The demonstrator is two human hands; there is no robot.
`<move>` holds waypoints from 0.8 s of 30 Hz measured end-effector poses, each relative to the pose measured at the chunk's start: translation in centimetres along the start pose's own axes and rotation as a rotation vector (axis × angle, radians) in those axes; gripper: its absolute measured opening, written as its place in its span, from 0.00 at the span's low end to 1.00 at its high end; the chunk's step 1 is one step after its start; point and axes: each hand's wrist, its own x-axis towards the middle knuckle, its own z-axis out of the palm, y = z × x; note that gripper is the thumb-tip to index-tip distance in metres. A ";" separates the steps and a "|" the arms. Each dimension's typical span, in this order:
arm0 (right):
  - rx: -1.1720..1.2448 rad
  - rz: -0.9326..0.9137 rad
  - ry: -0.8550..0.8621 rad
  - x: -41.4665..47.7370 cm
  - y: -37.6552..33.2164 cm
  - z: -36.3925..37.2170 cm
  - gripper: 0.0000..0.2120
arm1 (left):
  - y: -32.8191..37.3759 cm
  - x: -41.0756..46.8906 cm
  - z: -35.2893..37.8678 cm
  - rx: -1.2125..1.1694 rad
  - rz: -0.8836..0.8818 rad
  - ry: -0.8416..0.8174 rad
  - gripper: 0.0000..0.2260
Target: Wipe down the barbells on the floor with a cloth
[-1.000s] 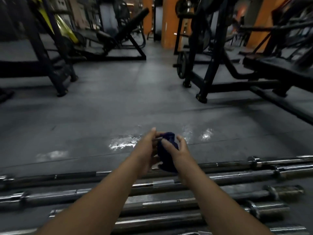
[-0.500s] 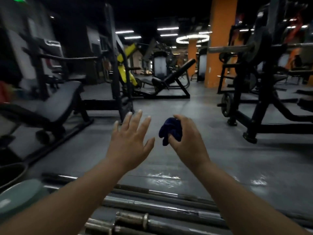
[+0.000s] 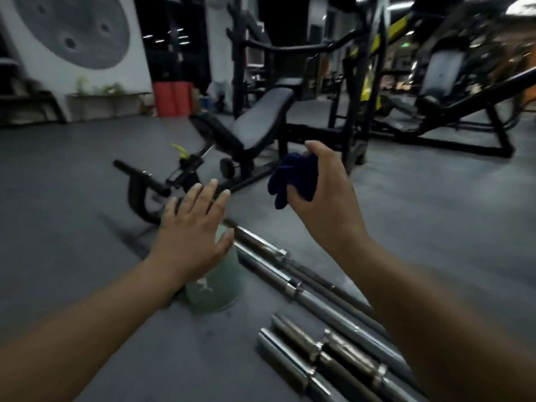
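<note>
Several steel barbells [image 3: 313,303] lie side by side on the grey floor, running from the centre to the lower right. Two thick sleeve ends [image 3: 293,340] point toward me at the bottom. My right hand [image 3: 324,192] is raised above them and grips a bunched dark blue cloth [image 3: 290,181]. My left hand [image 3: 194,227] hovers with fingers spread and straight, holding nothing, over a pale green upturned bucket [image 3: 220,285] that stands just left of the bars' ends. Neither hand touches a barbell.
A black weight bench [image 3: 261,123] stands behind my hands, with a black curved frame and handle [image 3: 139,184] on the floor to its left. More black gym machines [image 3: 435,82] fill the right background. Open grey floor [image 3: 72,198] lies to the left.
My view has swung left, bringing the bench and the green bucket into the centre. My left hand stays spread open and has dropped over the bucket. My right hand still holds the cloth.
</note>
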 end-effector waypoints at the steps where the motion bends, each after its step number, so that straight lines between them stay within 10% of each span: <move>1: 0.017 0.006 -0.017 0.3 0.4 2.2 0.31 | -1.4 -0.2 1.1 0.000 -0.030 -0.017 0.35; 24: -0.133 0.009 -0.604 2.1 15.2 43.8 0.29 | -17.9 5.4 28.3 -0.084 -0.291 -0.256 0.33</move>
